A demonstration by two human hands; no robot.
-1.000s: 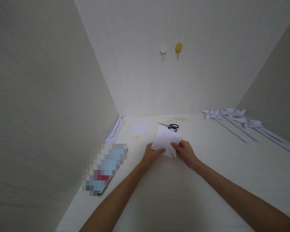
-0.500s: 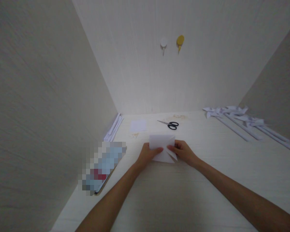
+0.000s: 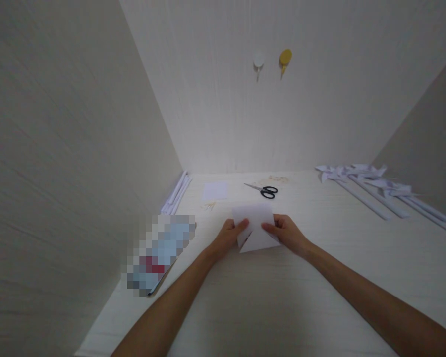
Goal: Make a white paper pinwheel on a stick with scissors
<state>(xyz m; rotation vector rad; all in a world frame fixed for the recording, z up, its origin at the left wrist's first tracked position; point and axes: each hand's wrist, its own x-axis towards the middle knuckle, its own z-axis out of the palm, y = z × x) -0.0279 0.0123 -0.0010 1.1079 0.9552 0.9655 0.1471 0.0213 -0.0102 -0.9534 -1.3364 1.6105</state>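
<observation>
A white square of paper point(image 3: 255, 216) with diagonal slits running in from its corners is held up between my two hands, over the table. My left hand point(image 3: 226, 237) pinches its left edge, thumb on the near face beside an open slit at the lower left. On the opposite edge my right hand point(image 3: 288, 233) grips with thumb in front and fingers behind. The fingertips behind the sheet are hidden. Just beyond the paper lie scissors point(image 3: 264, 190) with black handles, their blades pointing left.
Another white paper square point(image 3: 215, 191) lies farther back, with small thin sticks point(image 3: 209, 206) before it. Rolled paper tubes point(image 3: 176, 194) rest along the left wall. Several paper pinwheels on sticks point(image 3: 371, 198) lie right. A blurred phone-like object point(image 3: 163, 255) is at left. Two hooks point(image 3: 285, 57) hang on the wall.
The paper has been turned in my hands: the open slit that showed at its lower right now shows at the lower left. Both hands still grip it. The view has shifted slightly.
</observation>
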